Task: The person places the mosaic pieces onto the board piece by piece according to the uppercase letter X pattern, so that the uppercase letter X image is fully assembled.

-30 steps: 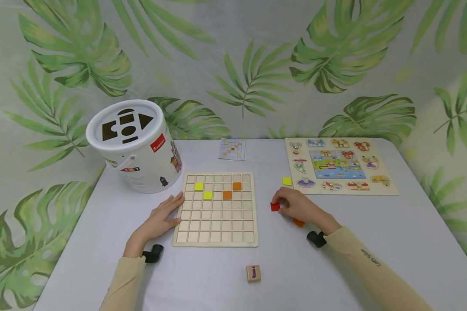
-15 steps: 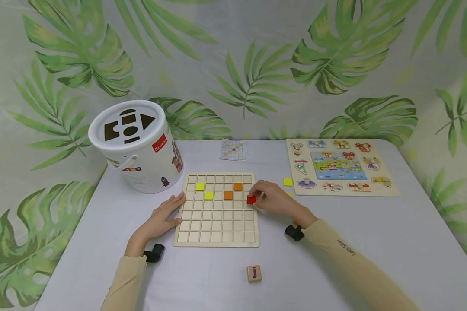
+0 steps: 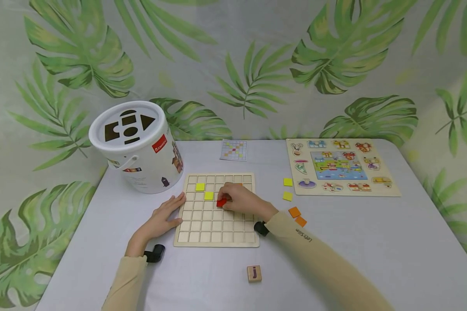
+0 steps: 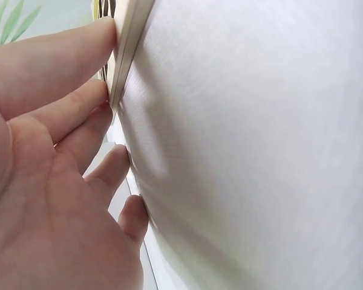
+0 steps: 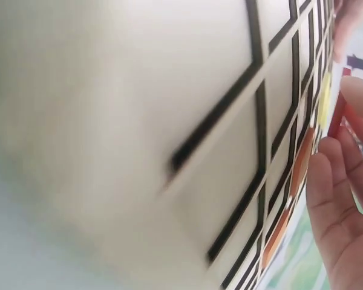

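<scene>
the red tile point(image 3: 221, 202) is pinched in the fingertips of the right hand point(image 3: 239, 200), which is held low over the middle of the grid board point(image 3: 216, 229), just below and right of the lower yellow tile point(image 3: 208, 195). in the right wrist view the red tile point(image 5: 336, 115) is seen edge-on between the fingers point(image 5: 336, 199), tilted rather than flat, so it is judged not yet seated in a cell. the left hand point(image 3: 164, 216) is laid flat on the counter point(image 3: 373, 242) with its fingers spread and pressed against the board's left edge; the left wrist view shows the fingertips point(image 4: 103, 96) butted against the board rim point(image 4: 130, 42), most likely so that the board is kept from sliding while a tile is pushed in.

another yellow tile point(image 3: 200, 186) is set in the board; the orange ones are hidden behind the right hand. loose yellow tiles point(image 3: 287, 189) and orange tiles point(image 3: 297, 216) are left on the counter to the right, near the picture puzzle point(image 3: 340, 166). a pattern card point(image 3: 233, 150) lies behind the board, a white bucket point(image 3: 134, 144) stands at the left, and a letter block point(image 3: 254, 273) sits in front.

compared with half a second ago, the right hand and red tile have been carried from the board's right edge leftward to its middle, and the loose orange tiles have been uncovered. the left hand has not been moved.
</scene>
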The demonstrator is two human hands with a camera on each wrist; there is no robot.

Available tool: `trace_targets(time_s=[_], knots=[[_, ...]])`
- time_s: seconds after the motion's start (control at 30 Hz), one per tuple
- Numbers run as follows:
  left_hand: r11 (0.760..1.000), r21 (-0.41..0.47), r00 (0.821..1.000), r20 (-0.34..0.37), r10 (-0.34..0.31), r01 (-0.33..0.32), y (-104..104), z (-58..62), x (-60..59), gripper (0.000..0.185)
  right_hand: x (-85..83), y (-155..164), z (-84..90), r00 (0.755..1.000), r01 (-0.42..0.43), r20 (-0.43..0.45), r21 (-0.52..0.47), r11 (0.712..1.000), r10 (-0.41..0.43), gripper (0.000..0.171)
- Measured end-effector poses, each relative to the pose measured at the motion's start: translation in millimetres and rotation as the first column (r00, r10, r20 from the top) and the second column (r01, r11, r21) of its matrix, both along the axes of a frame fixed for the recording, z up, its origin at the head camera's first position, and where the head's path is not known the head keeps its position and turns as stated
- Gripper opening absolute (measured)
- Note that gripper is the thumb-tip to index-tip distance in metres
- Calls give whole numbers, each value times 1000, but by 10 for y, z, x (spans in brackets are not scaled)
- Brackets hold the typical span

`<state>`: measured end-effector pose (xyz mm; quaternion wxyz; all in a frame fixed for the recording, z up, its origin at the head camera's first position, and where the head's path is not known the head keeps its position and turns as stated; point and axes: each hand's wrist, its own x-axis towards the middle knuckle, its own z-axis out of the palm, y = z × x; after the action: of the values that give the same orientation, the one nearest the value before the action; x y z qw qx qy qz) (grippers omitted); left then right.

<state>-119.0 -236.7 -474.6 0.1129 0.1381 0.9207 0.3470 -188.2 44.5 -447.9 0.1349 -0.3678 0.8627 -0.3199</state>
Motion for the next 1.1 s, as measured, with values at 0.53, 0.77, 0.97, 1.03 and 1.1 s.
trace_targets(time_s=[0.53,0.77,0.97,1.03,1.1], knots=[[1000,4,1000,4,-2,2,-22,-8,-3,67,19,-13,34,1000,12,8,3,1000,-12,17],[1000,-6,1000,-4,-7,7,-53,4,2,67,-33,407,21,995,87,52,-109,990,-81,19],[1000,8,1000,6,-3,3,-52,9,4,67,-25,320,-24,999,18,50,-70,997,-14,21],[1000,13,1000,8,-6,6,-34,5,0,67,-9,230,-33,999,3,51,-54,999,0,23],[1000,15,1000,11,-3,3,-16,2,-3,67,9,140,-40,999,-15,50,-38,999,17,24]])
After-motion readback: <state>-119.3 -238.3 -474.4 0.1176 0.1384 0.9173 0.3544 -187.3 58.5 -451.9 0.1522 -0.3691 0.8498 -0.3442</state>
